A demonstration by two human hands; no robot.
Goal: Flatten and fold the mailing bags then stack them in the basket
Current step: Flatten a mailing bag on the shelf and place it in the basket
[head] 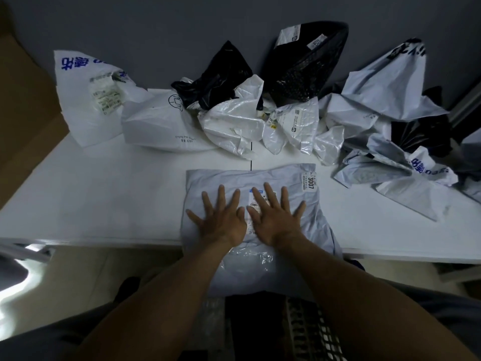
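The pale grey-blue plastic mailing bag point(309, 217) lies flat on the white counter point(104, 191) at its near edge, its near end overhanging towards the person. The left hand point(221, 222) and right hand point(276, 220) rest side by side on its middle, fingers point(221, 196) straight and spread wide, pressing down and gripping nothing. The film looks thin, light, limp and slippery, likely to slide or spring back unless pinned; for folding, pinching the far corners seems best. Crumpled white, grey and black mailing bags point(234, 121) are heaped behind, a black mesh basket point(304, 63) among them
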